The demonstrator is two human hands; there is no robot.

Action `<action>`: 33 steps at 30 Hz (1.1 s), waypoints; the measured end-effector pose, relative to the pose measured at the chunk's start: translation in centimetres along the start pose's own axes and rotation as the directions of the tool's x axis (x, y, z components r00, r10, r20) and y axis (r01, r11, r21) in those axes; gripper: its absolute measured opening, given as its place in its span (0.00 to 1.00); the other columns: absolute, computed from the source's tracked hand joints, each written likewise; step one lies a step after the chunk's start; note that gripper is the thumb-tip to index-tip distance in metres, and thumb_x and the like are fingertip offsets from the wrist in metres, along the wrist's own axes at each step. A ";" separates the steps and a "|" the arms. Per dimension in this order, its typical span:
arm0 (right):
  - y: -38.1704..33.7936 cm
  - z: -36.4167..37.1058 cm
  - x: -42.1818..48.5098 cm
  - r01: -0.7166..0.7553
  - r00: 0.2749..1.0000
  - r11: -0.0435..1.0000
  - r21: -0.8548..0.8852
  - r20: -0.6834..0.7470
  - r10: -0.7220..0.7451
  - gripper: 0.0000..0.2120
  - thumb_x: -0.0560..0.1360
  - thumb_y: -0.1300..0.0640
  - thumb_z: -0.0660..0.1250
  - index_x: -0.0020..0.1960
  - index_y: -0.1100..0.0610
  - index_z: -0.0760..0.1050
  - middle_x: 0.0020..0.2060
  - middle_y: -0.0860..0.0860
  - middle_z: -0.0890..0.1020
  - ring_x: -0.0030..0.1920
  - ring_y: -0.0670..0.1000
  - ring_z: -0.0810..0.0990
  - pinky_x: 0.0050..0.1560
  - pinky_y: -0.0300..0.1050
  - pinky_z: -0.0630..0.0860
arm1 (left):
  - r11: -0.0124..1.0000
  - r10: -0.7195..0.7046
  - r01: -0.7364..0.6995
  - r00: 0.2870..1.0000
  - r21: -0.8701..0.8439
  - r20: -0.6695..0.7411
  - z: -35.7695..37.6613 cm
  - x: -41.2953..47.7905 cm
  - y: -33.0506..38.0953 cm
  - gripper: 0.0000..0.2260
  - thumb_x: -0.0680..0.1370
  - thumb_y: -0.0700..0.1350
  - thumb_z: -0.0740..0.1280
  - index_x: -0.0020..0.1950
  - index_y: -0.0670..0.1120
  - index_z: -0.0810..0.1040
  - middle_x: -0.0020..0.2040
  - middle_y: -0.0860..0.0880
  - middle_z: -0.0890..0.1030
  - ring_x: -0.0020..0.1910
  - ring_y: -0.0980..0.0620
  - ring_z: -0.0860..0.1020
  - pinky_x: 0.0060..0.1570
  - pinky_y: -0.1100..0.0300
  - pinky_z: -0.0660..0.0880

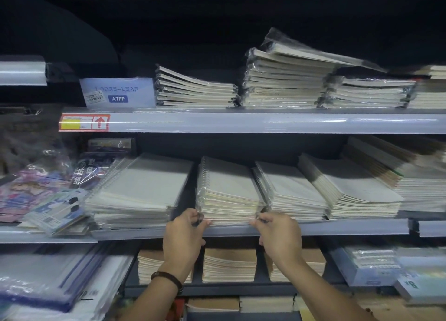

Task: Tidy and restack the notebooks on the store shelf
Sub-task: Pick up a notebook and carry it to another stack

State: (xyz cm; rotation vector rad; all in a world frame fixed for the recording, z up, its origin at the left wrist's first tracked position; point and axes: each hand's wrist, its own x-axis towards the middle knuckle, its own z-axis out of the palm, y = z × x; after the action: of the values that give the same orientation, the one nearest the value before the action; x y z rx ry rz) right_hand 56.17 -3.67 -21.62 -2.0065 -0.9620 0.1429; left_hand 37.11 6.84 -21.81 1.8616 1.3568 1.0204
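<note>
Gripping middle stack [229,190] of spiral notebooks at its two front corners, on the middle shelf [350,226]. Left hand [184,233] curled round front-left corner, fingertips pinching the plastic wrap; dark beaded bracelet [169,278] on that wrist. Right hand [280,236] curled round front-right corner, same sort of pinch. Middle stack wrapped in clear plastic, spiral binding along its left side, front edge at the shelf lip, sheets slightly fanned.

Just left of middle stack, w/ a dark gap btwn: wider stack [137,190], skewed, also wrapped. Right of middle stack, touching or nearly so: second stack [292,192], then fanned stack [350,190]; further right too blurred to tell.

Far left of middle stack: cartoon packs [31,190], lying loose & overlapping.

Above middle stack: upper shelf [241,122] w/ low pile [195,91], tall pile [282,84] & short pile [366,92]. Top notebook of tall pile tilted, overhanging to the right. Up-left of middle stack: blue pack [118,92] marked A7PP, upright; red price tag [84,122] w/ arrow on the rim.

Below middle stack: brown-cover piles [229,265] in divided slots, partly hidden by both forearms.
</note>
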 end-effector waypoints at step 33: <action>-8.6 -5.1 5.1 -0.565 0.554 0.820 -0.086 0.697 0.455 0.50 0.76 0.21 0.39 0.84 0.56 0.56 0.38 0.58 0.88 0.41 0.59 0.90 0.28 0.39 0.79 | 0.801 -0.441 0.591 0.688 -0.093 0.576 -5.2 5.1 11.4 0.36 0.80 0.74 0.52 0.81 0.54 0.61 0.79 0.34 0.68 0.40 0.33 0.88 0.31 0.54 0.84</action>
State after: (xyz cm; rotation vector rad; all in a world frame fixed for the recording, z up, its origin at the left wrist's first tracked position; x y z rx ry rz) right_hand 56.95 -0.94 -10.72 -2.0536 -0.7094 1.3583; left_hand 39.11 8.60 -8.54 1.2794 1.2135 0.3224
